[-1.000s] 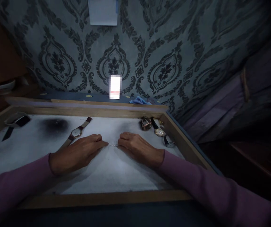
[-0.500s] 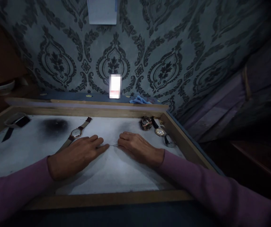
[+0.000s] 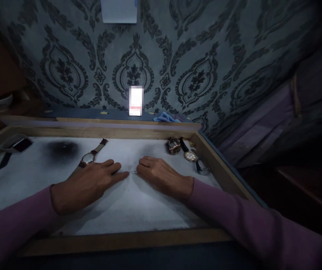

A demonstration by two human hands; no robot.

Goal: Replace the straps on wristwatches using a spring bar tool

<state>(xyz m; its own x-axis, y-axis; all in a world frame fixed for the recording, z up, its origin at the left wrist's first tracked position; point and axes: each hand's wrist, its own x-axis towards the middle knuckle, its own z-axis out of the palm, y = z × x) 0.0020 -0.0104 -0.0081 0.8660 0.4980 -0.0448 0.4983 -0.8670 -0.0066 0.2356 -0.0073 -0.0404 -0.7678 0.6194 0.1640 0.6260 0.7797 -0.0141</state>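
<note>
A thin silvery piece (image 3: 133, 172), too small to name, spans the narrow gap between my hands, low over the white board. My right hand (image 3: 161, 173) is closed in a pinch around one end of it. From the other side, the forefinger of my left hand (image 3: 92, 183) reaches to its tip. The left hand's other fingers are curled, its thumb is hidden, and what it pinches cannot be made out. Just beyond the left hand lies a wristwatch (image 3: 88, 158) with a pale round dial, its strap partly covered by that hand.
A wooden frame (image 3: 121, 242) rims the white board (image 3: 149, 219). At its right lie a chunky watch (image 3: 173, 146), a gold-cased watch (image 3: 190, 156) and a dark-strapped watch (image 3: 202, 169). Far left is a dark-faced watch (image 3: 23, 145). Behind stand a lit screen (image 3: 135, 101) and a blue cloth (image 3: 165, 117).
The view has shifted slightly. Both hands keep nearly the same pose around the silvery piece, and the watches lie as before.
</note>
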